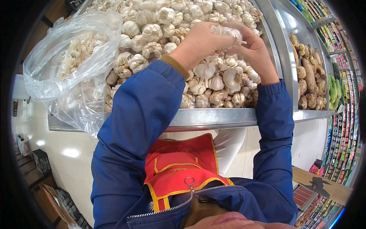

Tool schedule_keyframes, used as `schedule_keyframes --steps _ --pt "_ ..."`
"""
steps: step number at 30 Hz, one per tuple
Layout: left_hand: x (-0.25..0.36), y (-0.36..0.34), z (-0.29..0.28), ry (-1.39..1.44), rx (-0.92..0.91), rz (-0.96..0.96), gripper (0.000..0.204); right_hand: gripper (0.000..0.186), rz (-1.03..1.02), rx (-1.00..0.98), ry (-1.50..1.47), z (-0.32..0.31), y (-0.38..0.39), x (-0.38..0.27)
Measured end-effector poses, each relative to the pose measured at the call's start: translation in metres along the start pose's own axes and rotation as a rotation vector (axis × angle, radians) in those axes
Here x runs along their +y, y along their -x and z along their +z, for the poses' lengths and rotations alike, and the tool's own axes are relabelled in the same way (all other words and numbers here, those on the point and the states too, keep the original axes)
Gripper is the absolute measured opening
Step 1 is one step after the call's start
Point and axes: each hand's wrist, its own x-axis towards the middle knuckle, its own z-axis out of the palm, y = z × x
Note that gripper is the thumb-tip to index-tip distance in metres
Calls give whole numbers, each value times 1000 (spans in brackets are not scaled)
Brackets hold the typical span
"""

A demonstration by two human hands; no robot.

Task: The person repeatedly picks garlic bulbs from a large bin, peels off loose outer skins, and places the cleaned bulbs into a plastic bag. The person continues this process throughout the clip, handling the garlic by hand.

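Bulb (pixel 231 34) is sitting between both hands, above the garlic pile (pixel 217 82), toward the right side of the metal bin (pixel 213 119). Left hand (pixel 198 42) is holding it, thumb and fingers closing on its near-left side. Right hand (pixel 260 53) is curving around the other side, thumb and forefinger standing apart; can't tell if those tips are gripping or only touching.

Judging by the loose skins (pixel 82 51) lying in the clear bag (pixel 40 82) at left, step in hand is probably cleaning the bulb. Next move is likely calling for a steady left hold while right fingers are working dry skin loose, then skin into the bag.

Visibility: fingers are covering much of the bulb, left fingertips are hiding behind it, far edge of the pile is running out of frame, bag folds and glare are blurring the contents.
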Motion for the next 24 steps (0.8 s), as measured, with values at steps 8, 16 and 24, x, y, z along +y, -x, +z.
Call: schedule_keyframes --steps 8,16,24 --pt "-2 -2 -4 13 -73 -36 28 46 -252 58 622 -7 -1 -7" --pt "3 -2 -11 -73 -122 -36 23 47 2 109 179 -3 7 -10" --pt "5 -1 -8 -161 -42 -14 23 48 -253 128 628 3 4 -12"
